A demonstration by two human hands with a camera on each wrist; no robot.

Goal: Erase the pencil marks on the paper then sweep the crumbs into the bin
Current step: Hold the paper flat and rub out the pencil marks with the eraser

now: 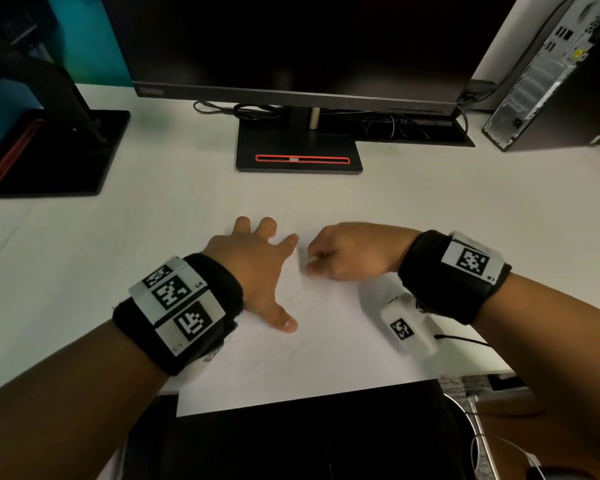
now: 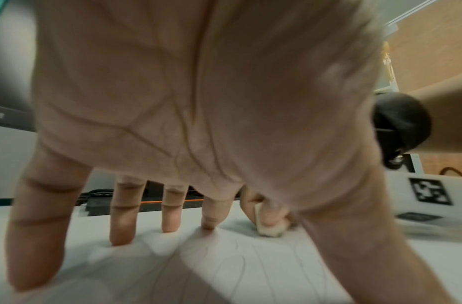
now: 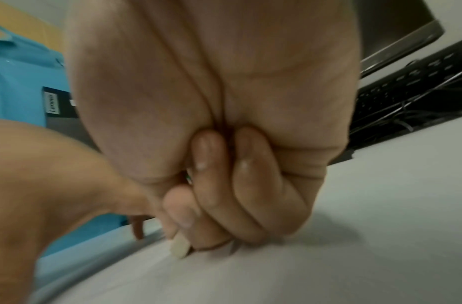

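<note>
Head view, item 1: paper (image 1: pixel 326 358), white sheet lying flat on the white desk (image 1: pixel 153 220), its near edge overhanging the desk front. Item 2: left hand (image 1: pixel 253 268), fingers straight and spread, fingertips (image 2: pixel 120 232) pressing down on the paper's left part. Item 3: right hand (image 1: pixel 350 254), fingers curled, pinching a small white eraser (image 1: pixel 313 260) whose lower end touches the paper just right of the left index finger; the left wrist view shows the eraser (image 2: pixel 270 230) poking out below the pinching fingertips, onto the sheet. Item 4: pencil marks (image 1: pixel 295 341), faint thin loops on the paper nearer the person than the eraser; their full extent is hard to make out. Most of the eraser is hidden inside the grip. Behind the paper: monitor stand (image 1: pixel 298 154) with cables; behind and right, computer tower (image 1: pixel 551 84); behind and left, 1 more black stand (image 1: pixel 59 150).
</note>
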